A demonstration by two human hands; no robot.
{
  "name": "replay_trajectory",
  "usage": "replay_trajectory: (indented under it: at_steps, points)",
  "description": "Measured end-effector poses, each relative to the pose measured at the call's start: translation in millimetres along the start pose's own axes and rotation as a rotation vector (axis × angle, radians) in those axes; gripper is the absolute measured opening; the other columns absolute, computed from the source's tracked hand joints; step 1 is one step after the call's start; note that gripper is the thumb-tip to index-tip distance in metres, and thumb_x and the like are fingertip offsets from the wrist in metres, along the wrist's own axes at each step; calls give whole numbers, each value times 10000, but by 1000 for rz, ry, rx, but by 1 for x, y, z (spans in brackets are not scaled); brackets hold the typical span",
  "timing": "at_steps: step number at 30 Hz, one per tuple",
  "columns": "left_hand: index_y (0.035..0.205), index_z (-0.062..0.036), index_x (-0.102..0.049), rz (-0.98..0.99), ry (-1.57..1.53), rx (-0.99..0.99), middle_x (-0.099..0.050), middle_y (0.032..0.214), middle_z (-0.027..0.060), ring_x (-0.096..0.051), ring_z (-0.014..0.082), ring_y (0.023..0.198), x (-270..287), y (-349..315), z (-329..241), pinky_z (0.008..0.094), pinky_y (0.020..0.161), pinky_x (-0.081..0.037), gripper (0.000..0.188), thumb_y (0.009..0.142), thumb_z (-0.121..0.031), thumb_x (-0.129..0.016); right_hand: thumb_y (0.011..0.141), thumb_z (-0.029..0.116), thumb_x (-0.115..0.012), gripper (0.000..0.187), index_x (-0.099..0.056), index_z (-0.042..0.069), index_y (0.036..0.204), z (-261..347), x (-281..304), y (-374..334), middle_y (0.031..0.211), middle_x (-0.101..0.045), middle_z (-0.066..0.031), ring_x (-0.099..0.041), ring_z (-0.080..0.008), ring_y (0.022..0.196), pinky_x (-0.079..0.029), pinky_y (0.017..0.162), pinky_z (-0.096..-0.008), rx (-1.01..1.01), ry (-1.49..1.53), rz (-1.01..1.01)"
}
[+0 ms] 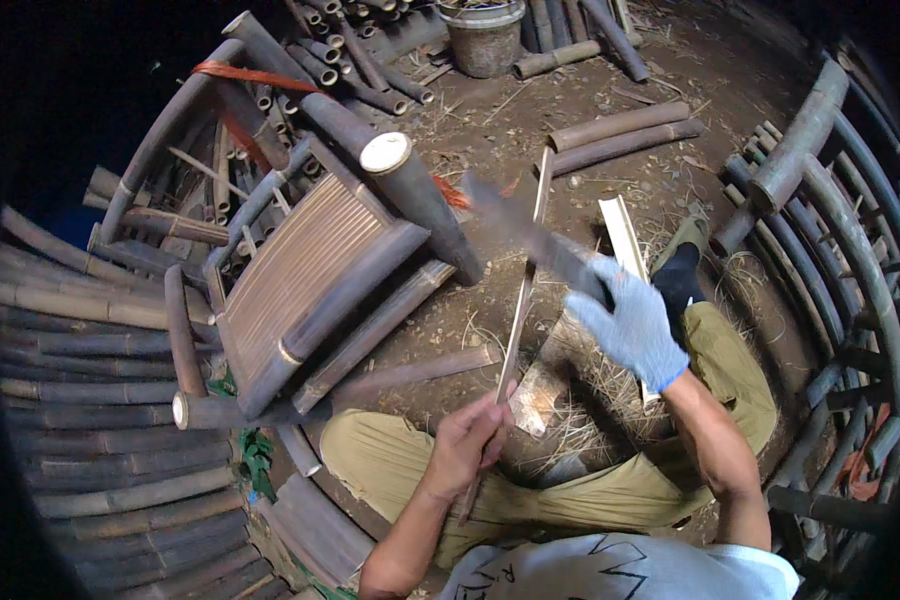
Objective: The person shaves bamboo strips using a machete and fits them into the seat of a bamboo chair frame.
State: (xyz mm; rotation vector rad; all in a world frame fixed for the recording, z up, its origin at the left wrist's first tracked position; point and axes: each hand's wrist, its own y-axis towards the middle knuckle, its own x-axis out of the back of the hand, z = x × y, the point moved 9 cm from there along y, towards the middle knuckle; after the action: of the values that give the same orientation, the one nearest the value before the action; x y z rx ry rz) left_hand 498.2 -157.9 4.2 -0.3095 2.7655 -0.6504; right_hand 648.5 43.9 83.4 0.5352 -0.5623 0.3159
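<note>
Bare and without a glove, my left hand [470,438] is closed around the lower part of a long, thin bamboo strip [516,328]. The strip slants up and away from me, its far end by two bamboo pieces [620,128] on the ground. My right hand [628,328], in a pale grey-blue work glove, grips a large knife [562,258]. Motion blurs the blade, which points up-left and crosses the strip in this view; whether they touch I cannot tell. The knife's handle is mostly hidden in the glove. A pale split bamboo length [622,235] lies beyond the right hand.
To the left stands a bamboo chair [315,265] with a slatted panel and orange ties. Stacked bamboo poles [130,440] line the left side. Bamboo frames [850,230] crowd the right. Shavings [610,430] litter the ground between my legs. A bucket [485,45] stands far off.
</note>
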Motion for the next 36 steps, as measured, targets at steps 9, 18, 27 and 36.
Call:
replay_trajectory:
  at_steps: [9, 18, 27, 36]
  points:
    - [1140, 13, -665, -165, 301, -171, -572, 855, -10, -481, 61, 673, 8, 9, -20, 245, 575, -405, 260, 1058, -208, -554, 845, 542, -731, 465, -663, 82, 836, 38, -43, -59, 720, -643, -167, -664, -379, 668, -523, 599, -474, 90, -168, 352]
    - [1351, 19, -587, -161, 440, -176, -586, 895, 40, -534, 118, 781, 8, -28, 2, 268, 695, -463, 340, 1042, -114, -540, 881, 573, -674, 500, -688, 75, 922, -4, -28, -30, 775, -691, -187, -692, -408, 739, -541, 638, -489, -53, -297, 231]
    - [1386, -26, -593, -101, 285, -31, -588, 758, 39, -502, 97, 565, 25, -87, 31, 257, 531, -428, 374, 1064, -195, -506, 981, 538, -552, 504, -678, 53, 928, -102, 53, 29, 913, -696, -240, -686, -423, 895, -536, 748, -491, -360, -379, 48]
    - [1544, -60, -392, -133, -14, -87, -535, 673, -6, -425, 61, 468, -18, 0, -38, 220, 409, -340, 474, 1086, -162, -457, 820, 496, -763, 434, -636, 81, 810, 54, -34, -66, 740, -630, -162, -662, -379, 712, -522, 638, -464, 110, -78, 333]
